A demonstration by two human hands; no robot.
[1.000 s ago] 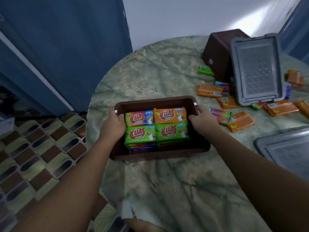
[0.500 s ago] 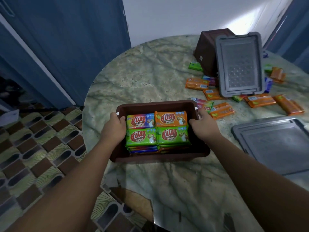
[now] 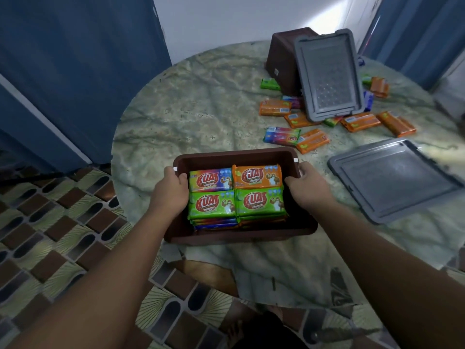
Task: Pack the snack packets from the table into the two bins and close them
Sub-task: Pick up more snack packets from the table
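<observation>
Head view: a person grips a brown plastic bin (image 3: 239,157) by its two short ends at the near edge of a round marble-patterned table (image 3: 201,109). The left hand (image 3: 171,190) curls over the left rim and the right hand (image 3: 305,187) clasps the right rim, thumbs hooked inside the walls, a two-sided hold that looks meant to keep the loaded bin level while it is positioned. Inside, snack packets (image 3: 237,193) lie flat in two neat stacks, faces up, filling much of the bin; the packets on top are two green, one orange and one multicoloured, each reading "KUAT" in red lettering. The smaller print is too fine to read. A grey lid (image 3: 392,180) lies flat just to the right, likely set within reach for closing this bin. Farther back, the second brown bin (image 3: 281,59) rests tipped over with another grey lid (image 3: 327,74) leaning against it, and loose packets (image 3: 312,141), mostly orange, lie scattered around them, still to be packed.
</observation>
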